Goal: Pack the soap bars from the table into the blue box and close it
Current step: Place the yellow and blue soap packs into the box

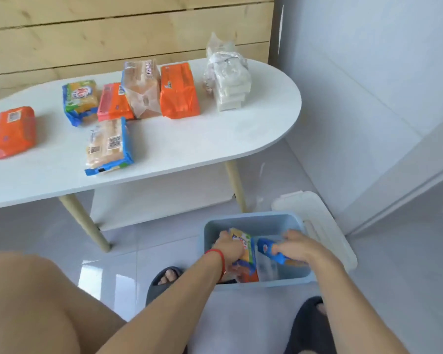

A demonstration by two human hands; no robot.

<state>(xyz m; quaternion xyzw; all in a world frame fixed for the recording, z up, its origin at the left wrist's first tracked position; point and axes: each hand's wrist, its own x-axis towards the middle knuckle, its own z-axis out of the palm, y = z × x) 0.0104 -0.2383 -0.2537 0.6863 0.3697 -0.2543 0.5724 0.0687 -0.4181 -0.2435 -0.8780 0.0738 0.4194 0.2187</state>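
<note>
reaching down into the blue box (253,221) on the floor, i have both my hands inside it. my left hand (229,245) is closed around a yellow soap pack (242,245), which stands nearly upright on its end, its long axis going up and away from my wrist. just to the right of it, my right hand (298,245) is closed on a blue soap pack (269,250); this one lies more flat, its long axis pointing left toward the other hand, so the two packs almost touch. under my left hand there is already an orange pack (251,275) in the box.

the rest of the soap is far up and to the left of both hands, on the white table (215,139). the nearest pack to me is the one with blue edges (109,146), and my left hand is the closer one to it, i think. the white lid (317,221) leans behind the box, just beyond my right hand, so that hand should take it later.
</note>
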